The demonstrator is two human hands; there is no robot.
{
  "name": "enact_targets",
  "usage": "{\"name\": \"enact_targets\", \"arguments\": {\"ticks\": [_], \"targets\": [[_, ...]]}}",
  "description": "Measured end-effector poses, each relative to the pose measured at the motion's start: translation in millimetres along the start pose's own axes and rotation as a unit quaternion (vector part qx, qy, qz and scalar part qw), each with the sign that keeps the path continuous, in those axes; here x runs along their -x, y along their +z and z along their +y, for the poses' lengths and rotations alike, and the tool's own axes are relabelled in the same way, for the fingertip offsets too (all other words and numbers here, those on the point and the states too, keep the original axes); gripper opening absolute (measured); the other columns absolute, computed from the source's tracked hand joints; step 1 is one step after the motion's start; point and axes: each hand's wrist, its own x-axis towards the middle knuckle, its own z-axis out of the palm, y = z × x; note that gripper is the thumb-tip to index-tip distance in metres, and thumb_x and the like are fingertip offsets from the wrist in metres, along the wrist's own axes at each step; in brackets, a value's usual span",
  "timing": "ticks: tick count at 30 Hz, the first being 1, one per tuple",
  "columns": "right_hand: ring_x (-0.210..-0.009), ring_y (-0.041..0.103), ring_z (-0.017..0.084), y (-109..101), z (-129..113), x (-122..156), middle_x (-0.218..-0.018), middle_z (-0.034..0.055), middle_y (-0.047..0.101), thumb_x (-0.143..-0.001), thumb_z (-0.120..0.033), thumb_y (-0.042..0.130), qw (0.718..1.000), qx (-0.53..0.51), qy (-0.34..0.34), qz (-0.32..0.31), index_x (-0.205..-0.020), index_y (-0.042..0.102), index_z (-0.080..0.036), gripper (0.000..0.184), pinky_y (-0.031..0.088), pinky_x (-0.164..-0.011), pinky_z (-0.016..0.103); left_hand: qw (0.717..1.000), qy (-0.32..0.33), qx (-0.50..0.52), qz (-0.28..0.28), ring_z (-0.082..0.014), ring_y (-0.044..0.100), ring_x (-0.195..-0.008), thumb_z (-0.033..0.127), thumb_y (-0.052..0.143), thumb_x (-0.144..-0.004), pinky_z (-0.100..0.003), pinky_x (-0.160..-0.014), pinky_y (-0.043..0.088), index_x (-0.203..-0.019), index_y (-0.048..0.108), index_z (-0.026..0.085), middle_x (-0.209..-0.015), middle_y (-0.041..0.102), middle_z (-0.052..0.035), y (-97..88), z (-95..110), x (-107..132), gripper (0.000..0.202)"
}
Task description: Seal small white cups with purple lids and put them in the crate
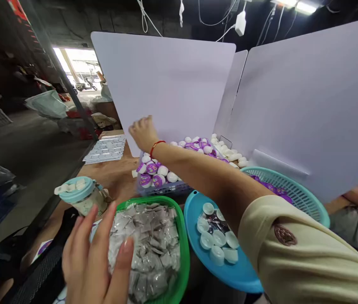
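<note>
Green plastic makes one oval basket heaped with grey, film-wrapped sachets; we count eight white cups on one round blue tray, near one purple crate of white tubs. Our left hand spreads, released, by the sachets; whether our right hand, near the crate, grips anything, we cannot tell.

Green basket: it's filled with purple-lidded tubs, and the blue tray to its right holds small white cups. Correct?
Not quite: the contents of the green basket are wrong. The head view shows it filled with small grey packets. The blue tray to its right does hold small white cups.
</note>
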Motion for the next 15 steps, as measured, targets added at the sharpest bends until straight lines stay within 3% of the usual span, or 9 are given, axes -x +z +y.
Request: {"name": "enact_targets", "arguments": {"ticks": [2, 5, 7, 8, 10, 13, 15], "targets": [[-0.151, 0.043, 0.021, -11, -22, 16, -0.155, -0.0034, 0.062, -0.108, -0.024, 0.044, 0.998, 0.01, -0.053, 0.034, -0.134, 0.067, -0.017, 0.035, 0.009, -0.129, 0.049, 0.999, 0.048, -0.008, -0.014, -0.0415, 0.003, -0.168, 0.041, 0.044, -0.111, -0.073, -0.131, 0.006, -0.168, 0.035, 0.034, -0.182, 0.019, -0.0061, 7.2, 34, -18, 0.058], [-0.145, 0.051, 0.024, -20, -54, 46, -0.15, -0.0034, 0.066, -0.108, -0.022, 0.039, 0.983, 0.07, -0.141, 0.091, -0.138, 0.067, -0.024, 0.041, 0.019, -0.128, 0.05, 0.991, 0.134, -0.012, -0.024, -0.0436, 0.003, -0.168, 0.041, 0.043, -0.112, -0.075, -0.128, 0.01, -0.167, 0.039, 0.036, -0.182, 0.022, -0.006, 26.9, 89, -23, 0.056], [-0.14, 0.056, 0.027, -24, -73, 69, -0.148, -0.0002, 0.068, -0.108, -0.018, 0.032, 0.965, 0.114, -0.201, 0.122, -0.141, 0.067, -0.027, 0.049, 0.03, -0.125, 0.052, 0.976, 0.214, -0.005, -0.052, -0.0425, 0.011, -0.167, 0.042, 0.04, -0.112, -0.075, -0.127, 0.008, -0.166, 0.041, 0.035, -0.178, 0.034, -0.007, 40.7, 124, -9, 0.055], [-0.138, 0.057, 0.028, -26, -80, 82, -0.148, 0.001, 0.068, -0.108, -0.016, 0.029, 0.956, 0.125, -0.229, 0.135, -0.142, 0.067, -0.029, 0.053, 0.033, -0.123, 0.054, 0.967, 0.242, 0.006, -0.083, -0.041, 0.012, -0.167, 0.043, 0.038, -0.112, -0.073, -0.128, 0.007, -0.168, 0.038, 0.033, -0.18, 0.031, -0.0089, 45.9, 140, 1, 0.057], [-0.136, 0.059, 0.028, -32, -89, 111, -0.148, 0.0021, 0.067, -0.106, -0.012, 0.028, 0.945, 0.117, -0.263, 0.158, -0.142, 0.067, -0.031, 0.056, 0.035, -0.121, 0.054, 0.943, 0.31, 0.033, -0.121, -0.0393, 0.005, -0.169, 0.044, 0.027, -0.113, -0.071, -0.129, 0.001, -0.171, 0.031, 0.035, -0.182, 0.023, -0.0037, 51.5, 165, 24, 0.059], [-0.132, 0.061, 0.027, -50, -82, 157, -0.148, 0.0026, 0.066, -0.106, -0.007, 0.024, 0.95, 0.055, -0.256, 0.172, -0.141, 0.067, -0.03, 0.059, 0.034, -0.119, 0.054, 0.912, 0.383, 0.033, -0.141, -0.0331, -0.001, -0.17, 0.048, 0.022, -0.113, -0.063, -0.13, -0.01, -0.172, 0.025, 0.039, -0.183, 0.022, 0.0003, 50.3, 174, 51, 0.06], [-0.133, 0.059, 0.027, -69, -65, 186, -0.153, 0.0036, 0.062, -0.108, -0.011, 0.023, 0.968, -0.054, -0.219, 0.108, -0.145, 0.063, -0.03, 0.057, 0.034, -0.119, 0.055, 0.916, 0.38, 0.015, -0.128, -0.0343, -0.004, -0.17, 0.05, 0.036, -0.112, -0.061, -0.131, -0.01, -0.171, 0.031, 0.037, -0.182, 0.024, -0.0043, 47.5, 156, 65, 0.061]]}}
